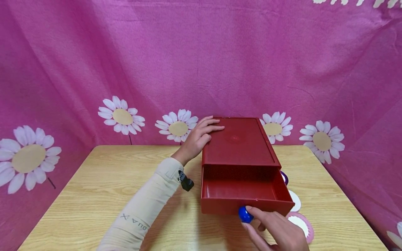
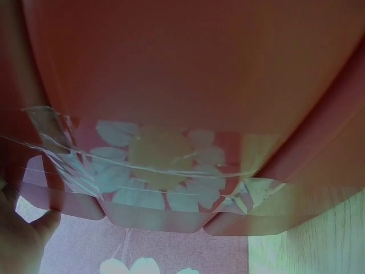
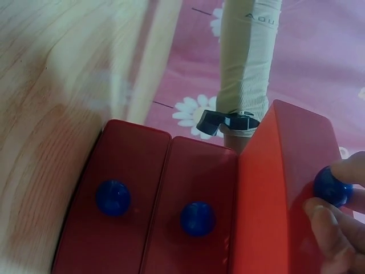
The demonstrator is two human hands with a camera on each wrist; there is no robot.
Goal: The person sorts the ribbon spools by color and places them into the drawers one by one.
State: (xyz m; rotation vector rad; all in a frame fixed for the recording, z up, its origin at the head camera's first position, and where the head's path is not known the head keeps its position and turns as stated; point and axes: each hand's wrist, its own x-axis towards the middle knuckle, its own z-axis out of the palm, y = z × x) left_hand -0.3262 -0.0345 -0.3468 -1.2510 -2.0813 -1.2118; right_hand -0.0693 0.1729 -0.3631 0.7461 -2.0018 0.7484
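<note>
Right grip (image 1: 281, 229): nearly closed, thumb and fingers pinching the blue knob (image 1: 245, 214) of the top drawer (image 1: 242, 190), which stands partly out. Left grip (image 1: 198, 136): fingers extended, holding nothing, resting on top of the red cabinet (image 1: 243, 146) at its left edge. Two lower drawers (image 3: 120, 162) flush, blue-knobbed. Cabinet on wooden counter (image 1: 125, 170); three round discs (image 1: 295, 201) to its right, partly hidden. Daisy-print pink cloth (image 1: 198, 62) behind.

From above, we could reach into the drawer (image 1: 221, 206); the box (image 1: 240, 146) roofs its far end. Left, an arm (image 1: 154, 202) bars us; right, discs (image 1: 299, 223) lie close; near, right fingers (image 1: 262, 214) block the knob (image 1: 244, 215).
</note>
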